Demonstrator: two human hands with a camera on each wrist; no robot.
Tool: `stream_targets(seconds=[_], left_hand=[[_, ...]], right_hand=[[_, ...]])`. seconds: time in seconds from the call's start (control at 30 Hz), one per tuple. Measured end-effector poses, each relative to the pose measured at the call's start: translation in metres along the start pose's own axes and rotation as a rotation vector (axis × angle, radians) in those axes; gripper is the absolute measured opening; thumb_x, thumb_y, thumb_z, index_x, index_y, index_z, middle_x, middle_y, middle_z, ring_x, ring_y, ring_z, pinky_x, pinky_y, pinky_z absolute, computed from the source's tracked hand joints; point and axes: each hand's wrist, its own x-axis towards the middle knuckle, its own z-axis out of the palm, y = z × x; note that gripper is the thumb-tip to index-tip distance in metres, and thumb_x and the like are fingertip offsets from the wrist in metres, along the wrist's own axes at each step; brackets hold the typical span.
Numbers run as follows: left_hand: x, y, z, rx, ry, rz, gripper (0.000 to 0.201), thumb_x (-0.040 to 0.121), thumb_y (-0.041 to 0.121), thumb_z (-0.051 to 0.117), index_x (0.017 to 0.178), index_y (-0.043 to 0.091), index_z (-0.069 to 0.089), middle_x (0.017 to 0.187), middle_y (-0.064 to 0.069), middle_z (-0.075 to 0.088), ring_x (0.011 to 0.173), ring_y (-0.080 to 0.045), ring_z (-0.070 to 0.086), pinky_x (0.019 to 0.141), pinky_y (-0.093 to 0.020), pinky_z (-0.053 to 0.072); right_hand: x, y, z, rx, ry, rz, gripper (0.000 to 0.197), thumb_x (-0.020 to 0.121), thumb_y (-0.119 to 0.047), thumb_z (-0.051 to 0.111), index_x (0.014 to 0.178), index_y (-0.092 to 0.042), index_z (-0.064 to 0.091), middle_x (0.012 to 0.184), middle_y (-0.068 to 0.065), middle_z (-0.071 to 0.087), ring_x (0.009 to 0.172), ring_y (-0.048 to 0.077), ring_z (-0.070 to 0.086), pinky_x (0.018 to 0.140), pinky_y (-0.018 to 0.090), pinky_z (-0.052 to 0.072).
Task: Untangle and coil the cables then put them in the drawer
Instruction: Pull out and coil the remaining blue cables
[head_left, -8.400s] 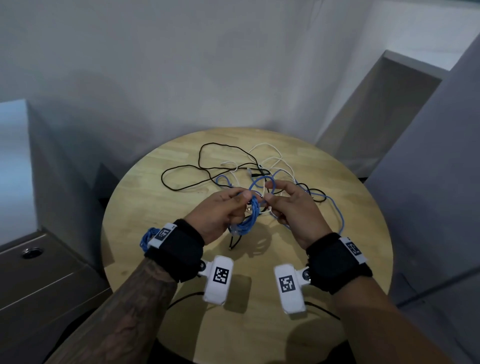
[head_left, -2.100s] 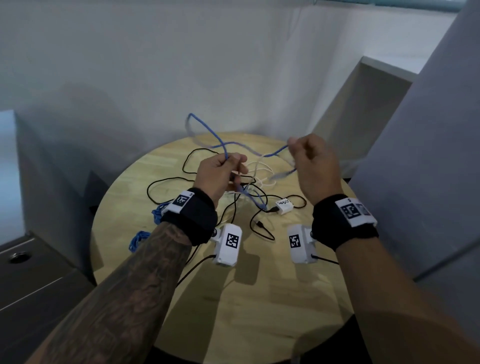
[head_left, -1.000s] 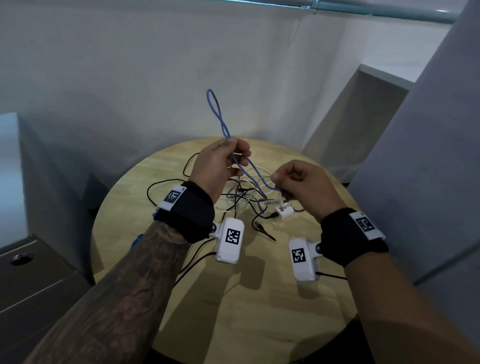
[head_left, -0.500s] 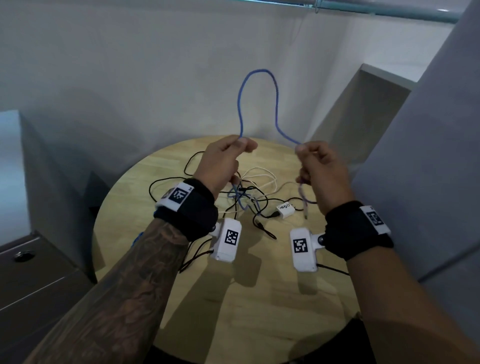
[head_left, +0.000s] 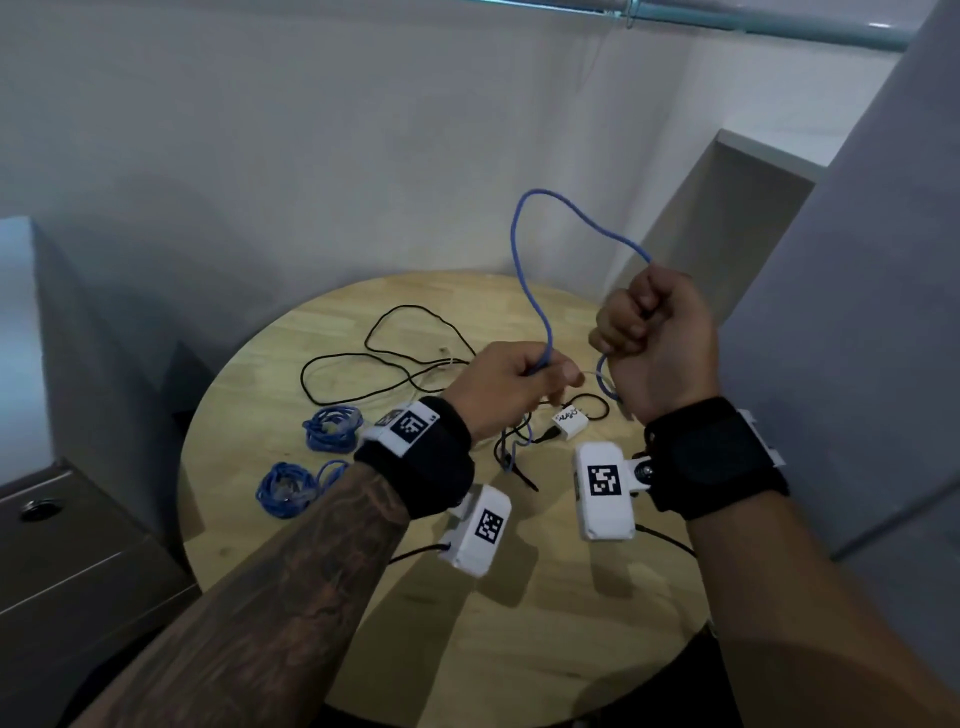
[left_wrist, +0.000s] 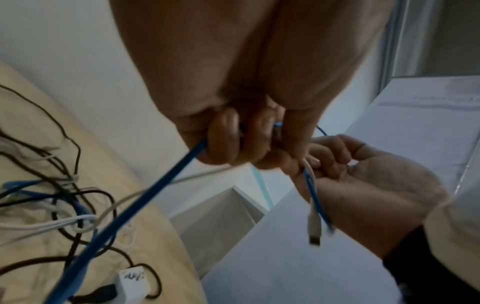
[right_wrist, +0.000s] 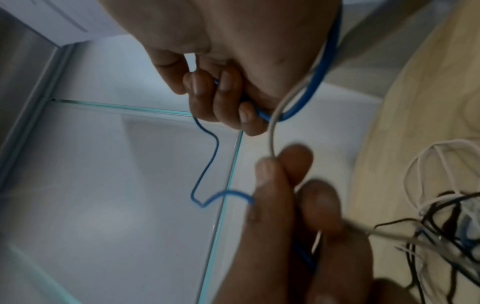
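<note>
Over the round wooden table (head_left: 519, 649), the blue cable (head_left: 524, 291) arches high between two raised fists, and this is the coiling step in full swing. The right hand (head_left: 657, 343) is closed tight around one end of the arch, with a short blue tail dropping out below it; the left hand (head_left: 506, 387) pinches the other leg of the loop between thumb and curled fingers, the rest of the cable running down to the table. To do this well, I'd say each new turn should match the last in size, the left hand feeding slack while the right gathers loops without twisting them. Here's the catch: a white cable (left_wrist: 311, 197) with its plug dangling seems to be caught in the same grip near the right hand, though the wrist views are blurred and it is hard to say which fingers hold it. That one likely needs shaking free first. Below, the black cable (head_left: 400, 343) sprawls in wide loops across the far side, tangled with white strands and a small white adapter (head_left: 570, 422). Two blue coils (head_left: 311, 462), already bundled, sit at the left edge of the table. A grey drawer unit (head_left: 62, 545) stands at lower left, shut as far as I can judge.
</note>
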Motion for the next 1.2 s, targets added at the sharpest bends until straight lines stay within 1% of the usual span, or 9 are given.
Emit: stream_targets(seconds=[0.1,0.2,0.27,0.43,0.57,0.7,0.87,1.0,1.2], left_hand=[[0.007,-0.013,-0.007,0.036,0.262,-0.038,0.017,0.095,0.017,0.060,0.088,0.008,0.073,0.056,0.014,0.058,0.041,0.002,0.042,0.047,-0.014,0.035],[0.012,-0.025,-0.020,0.010,0.383,-0.111,0.017,0.095,0.024,0.061,0.106,0.014,0.070,0.096,0.002,0.068,0.064,0.004,0.053,0.069,-0.024,0.047],[0.012,-0.020,-0.023,-0.115,0.399,-0.107,0.019,0.097,0.025,0.057,0.111,0.019,0.067,0.095,0.002,0.059,0.067,-0.006,0.047,0.066,-0.025,0.043],[0.012,0.030,-0.034,-0.788,0.199,0.081,0.018,0.101,0.012,0.042,0.093,0.013,0.059,0.075,0.001,0.046,0.058,-0.009,0.037,0.050,-0.022,0.031],[0.002,0.050,-0.037,-0.913,0.114,0.180,0.016,0.100,0.017,0.046,0.101,0.012,0.061,0.086,-0.003,0.052,0.074,-0.014,0.052,0.068,-0.029,0.050],[0.004,0.026,-0.036,-0.487,0.455,0.185,0.011,0.094,0.020,0.059,0.105,0.018,0.059,0.091,0.002,0.056,0.079,-0.015,0.052,0.073,-0.031,0.050],[0.001,-0.032,-0.007,0.013,0.050,0.053,0.028,0.090,0.003,0.061,0.117,0.012,0.064,0.097,-0.006,0.066,0.087,-0.014,0.060,0.079,-0.023,0.051],[0.010,-0.069,0.003,0.172,0.099,-0.022,0.016,0.091,0.008,0.065,0.105,0.015,0.066,0.086,0.007,0.062,0.072,-0.006,0.056,0.066,-0.020,0.045],[0.014,-0.073,0.012,0.319,0.114,0.066,0.020,0.089,0.012,0.068,0.080,0.028,0.061,0.096,0.004,0.056,0.074,-0.005,0.054,0.068,-0.016,0.043]], right_hand=[[0.003,-0.007,-0.010,-0.081,0.079,-0.092,0.039,0.100,-0.022,0.038,0.062,-0.021,0.030,0.046,-0.005,0.020,0.047,0.015,0.008,0.047,0.028,0.011],[0.005,-0.011,-0.018,-0.218,0.146,-0.198,0.038,0.099,-0.018,0.042,0.062,-0.022,0.034,0.048,-0.005,0.025,0.047,0.013,0.013,0.045,0.027,0.014],[0.004,-0.002,-0.019,-0.377,0.138,-0.228,0.033,0.094,-0.021,0.050,0.062,-0.023,0.044,0.051,-0.006,0.034,0.046,0.010,0.025,0.048,0.027,0.019],[-0.008,0.029,-0.013,-0.937,-0.296,0.066,0.041,0.070,-0.055,0.077,0.094,-0.022,0.074,0.080,0.011,0.057,0.071,0.017,0.047,0.065,0.034,0.039],[-0.014,0.036,0.001,-1.161,-0.450,-0.033,0.026,0.095,-0.042,0.063,0.086,-0.020,0.075,0.075,0.021,0.059,0.067,0.016,0.048,0.070,0.036,0.043],[0.001,0.028,0.002,-0.813,-0.151,-0.111,0.036,0.101,-0.038,0.054,0.075,-0.020,0.072,0.058,-0.003,0.043,0.059,0.014,0.038,0.064,0.032,0.035],[0.011,0.013,0.015,-0.416,-0.109,-0.079,0.038,0.105,-0.033,0.046,0.074,-0.016,0.061,0.050,-0.010,0.033,0.050,0.009,0.035,0.074,0.033,0.045],[0.008,-0.010,0.025,-0.077,-0.100,-0.025,0.041,0.106,-0.033,0.042,0.072,-0.013,0.053,0.048,-0.007,0.030,0.048,0.009,0.034,0.086,0.045,0.058],[0.004,-0.027,0.020,0.223,-0.051,-0.079,0.051,0.103,-0.035,0.048,0.056,-0.014,0.050,0.045,-0.004,0.030,0.048,0.013,0.029,0.062,0.031,0.051]])
